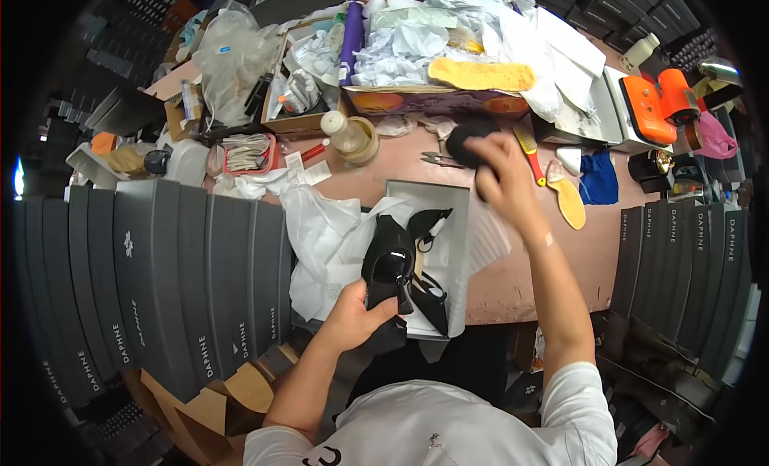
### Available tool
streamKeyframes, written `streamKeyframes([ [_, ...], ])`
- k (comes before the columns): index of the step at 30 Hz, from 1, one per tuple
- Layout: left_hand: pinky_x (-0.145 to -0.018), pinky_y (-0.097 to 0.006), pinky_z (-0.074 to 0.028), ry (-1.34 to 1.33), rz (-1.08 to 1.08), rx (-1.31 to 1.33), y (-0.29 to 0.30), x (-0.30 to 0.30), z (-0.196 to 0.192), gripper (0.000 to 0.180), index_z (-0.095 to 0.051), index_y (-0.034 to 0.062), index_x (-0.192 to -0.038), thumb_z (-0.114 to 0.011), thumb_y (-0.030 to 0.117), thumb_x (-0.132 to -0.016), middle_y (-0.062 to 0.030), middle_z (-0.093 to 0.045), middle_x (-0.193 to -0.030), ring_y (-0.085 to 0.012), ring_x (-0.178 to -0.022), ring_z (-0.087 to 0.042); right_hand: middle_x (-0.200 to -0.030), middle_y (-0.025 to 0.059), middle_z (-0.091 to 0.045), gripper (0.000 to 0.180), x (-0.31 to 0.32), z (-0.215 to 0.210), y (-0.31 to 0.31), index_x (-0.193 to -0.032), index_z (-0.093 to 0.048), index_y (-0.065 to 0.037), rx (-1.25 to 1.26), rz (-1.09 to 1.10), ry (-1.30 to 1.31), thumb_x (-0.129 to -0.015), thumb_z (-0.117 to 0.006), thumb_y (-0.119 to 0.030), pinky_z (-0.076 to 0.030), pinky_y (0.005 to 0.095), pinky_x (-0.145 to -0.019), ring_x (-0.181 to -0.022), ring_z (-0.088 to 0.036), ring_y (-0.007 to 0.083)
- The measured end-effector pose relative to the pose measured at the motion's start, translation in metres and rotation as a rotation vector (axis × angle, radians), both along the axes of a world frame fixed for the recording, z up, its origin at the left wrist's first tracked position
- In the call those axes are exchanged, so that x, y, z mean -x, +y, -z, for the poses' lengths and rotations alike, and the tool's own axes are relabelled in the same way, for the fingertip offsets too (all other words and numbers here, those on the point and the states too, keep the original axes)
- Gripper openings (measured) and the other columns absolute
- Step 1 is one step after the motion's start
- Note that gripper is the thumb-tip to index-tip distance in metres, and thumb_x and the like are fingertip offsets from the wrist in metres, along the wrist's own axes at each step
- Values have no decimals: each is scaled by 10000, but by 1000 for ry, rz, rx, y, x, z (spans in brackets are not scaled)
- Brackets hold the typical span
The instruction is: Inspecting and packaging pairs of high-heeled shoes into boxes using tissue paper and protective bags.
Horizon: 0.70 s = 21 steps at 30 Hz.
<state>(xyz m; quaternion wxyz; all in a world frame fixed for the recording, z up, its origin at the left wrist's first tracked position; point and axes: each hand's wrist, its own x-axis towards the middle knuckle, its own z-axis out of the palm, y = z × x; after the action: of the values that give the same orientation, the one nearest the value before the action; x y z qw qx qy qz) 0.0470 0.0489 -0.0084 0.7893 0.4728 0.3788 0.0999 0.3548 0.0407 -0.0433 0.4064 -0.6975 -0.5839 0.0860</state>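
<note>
My left hand (358, 312) grips a shiny black pointed shoe (390, 262) by its rear end, holding it over an open grey shoebox (458, 197) lined with white tissue paper. A second black shoe (432, 299) lies in the box beside it. My right hand (501, 177) is raised over the pink table and closed around a round black pad or sponge (469, 134). Small metal snips (436, 157) lie on the table just left of that hand.
Rows of dark grey shoeboxes (176, 266) flank me left and right (681, 266). Behind the table (513, 282): crumpled tissue, a yellow insole (481, 75), a red-handled brush (529, 149), a glue bottle (340, 133), a blue cloth (599, 179), an orange tool (661, 104).
</note>
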Motion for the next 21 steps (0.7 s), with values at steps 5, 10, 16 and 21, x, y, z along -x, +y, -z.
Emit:
streamKeyframes([
  [5, -680, -270, -501, 16, 169, -258, -12, 26, -15, 191, -620, -44, -1004, -651, 18, -826, -54, -660, -844, -112, -748, -612, -972, 67, -556, 451, 120, -92, -66, -1137, -660, -119, -38, -695, -129, -689, -665, -64, -458, 346, -643, -773, -553, 227],
  [10, -684, -280, -541, -162, -72, 117, -36, 59, -11, 153, -622, -43, -979, -655, 42, -856, -51, -634, -796, -134, -731, -627, -970, 80, -553, 499, 151, -49, -136, -1172, -640, -84, 242, -423, -101, -681, -639, 5, -477, 359, -689, -845, -573, 267],
  [16, -667, -292, -544, -219, -89, 44, -31, 63, -27, 129, -632, -25, -966, -644, 16, -844, -57, -653, -812, -146, -710, -634, -1021, 153, -548, 534, 220, -93, -123, -1200, -618, -71, -5, -253, 136, -679, -655, 39, -505, 351, -735, -853, -587, 310],
  [21, -741, -331, -520, 425, 273, -318, 15, 77, 1, 286, -613, -48, -1024, -700, 116, -806, -107, -664, -946, -224, -802, -646, -1026, 163, -550, 447, 207, -43, -168, -1234, -587, -59, 274, -144, 341, -788, -577, -30, -500, 336, -763, -882, -589, 315],
])
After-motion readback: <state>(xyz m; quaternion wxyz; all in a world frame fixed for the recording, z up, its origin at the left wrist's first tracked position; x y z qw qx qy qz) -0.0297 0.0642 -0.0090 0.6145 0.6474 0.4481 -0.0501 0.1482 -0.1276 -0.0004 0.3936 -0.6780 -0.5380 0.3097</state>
